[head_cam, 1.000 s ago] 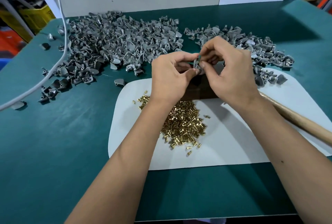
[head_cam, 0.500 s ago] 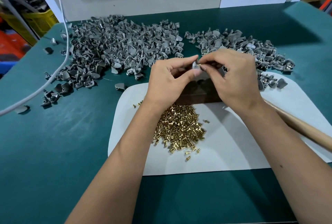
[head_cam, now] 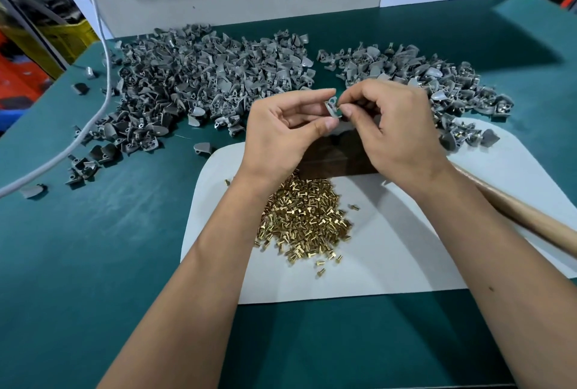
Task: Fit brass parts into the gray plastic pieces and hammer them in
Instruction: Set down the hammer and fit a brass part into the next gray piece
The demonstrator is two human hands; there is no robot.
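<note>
Counter (head_cam: 93, 263) in green carries two heaps of gray plastic pieces (head_cam: 203, 82), a white mat (head_cam: 406, 248), a dark block (head_cam: 337, 157), a wooden hammer handle (head_cam: 530, 226) and a pile of brass parts (head_cam: 303, 220). Above the block, left hand (head_cam: 281, 135) pinches one gray piece (head_cam: 331, 107); right hand (head_cam: 396, 129) pinches at its hole, seemingly seating a brass part too small to see. Fitting is underway; next comes resting it on the block and hammering.
</note>
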